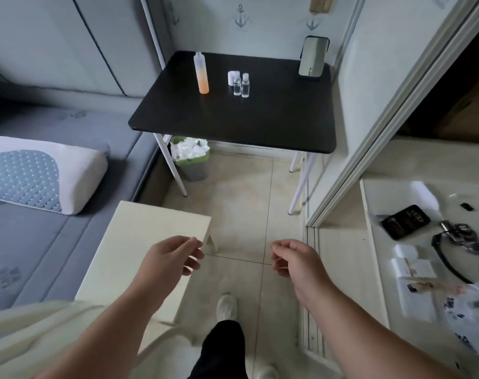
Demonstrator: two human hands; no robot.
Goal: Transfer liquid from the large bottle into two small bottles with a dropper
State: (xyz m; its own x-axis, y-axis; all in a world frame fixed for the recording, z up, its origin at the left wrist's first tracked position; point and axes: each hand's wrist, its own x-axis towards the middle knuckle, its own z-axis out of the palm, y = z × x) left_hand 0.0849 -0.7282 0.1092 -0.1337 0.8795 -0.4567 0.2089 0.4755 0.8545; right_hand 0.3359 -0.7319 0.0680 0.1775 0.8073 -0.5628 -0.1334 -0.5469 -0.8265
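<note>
no legible text, labels, or numbers

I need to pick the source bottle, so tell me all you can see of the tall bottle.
The tall bottle is slim, frosted and translucent, plastic by its look, with a narrow white top. Orange liquid shows in its lower part, fading upward. It stands upright on the black table, left of the small bottles, apart from them. Nothing else touches it.

The room was evenly lit by soft, cool daylight, with only a faint shadow under the black table (232, 116) and a pale sheen along its near edge. Straight lines right of the table bowed with wide-angle distortion. Clutter far below and right of it was smeared by blur.
</note>
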